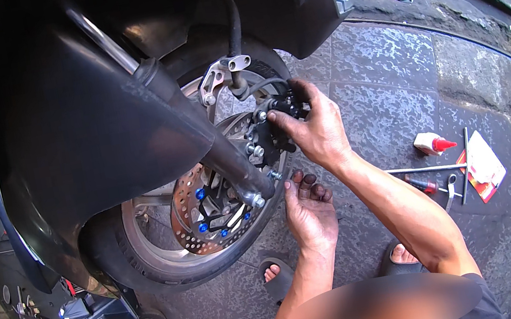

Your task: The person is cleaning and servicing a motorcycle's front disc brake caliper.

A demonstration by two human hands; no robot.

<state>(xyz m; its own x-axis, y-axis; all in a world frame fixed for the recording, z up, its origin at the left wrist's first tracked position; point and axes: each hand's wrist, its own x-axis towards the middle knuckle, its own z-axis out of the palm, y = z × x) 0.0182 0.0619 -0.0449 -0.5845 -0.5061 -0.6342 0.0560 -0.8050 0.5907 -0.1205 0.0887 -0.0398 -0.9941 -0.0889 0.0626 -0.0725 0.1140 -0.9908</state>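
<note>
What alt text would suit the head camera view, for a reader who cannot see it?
A person's right hand grips a black metal brake caliper beside the perforated, round metal disc of a black-tyred wheel. The half-open left hand is near a silver metal bolt. Long metal tools and a white, red-tipped plastic bottle lie on the grey tiled floor.

The right hand (323, 125) partly covers the brake caliper (263, 136). A black fender (94, 133) hides some of the wheel (175, 264).
</note>
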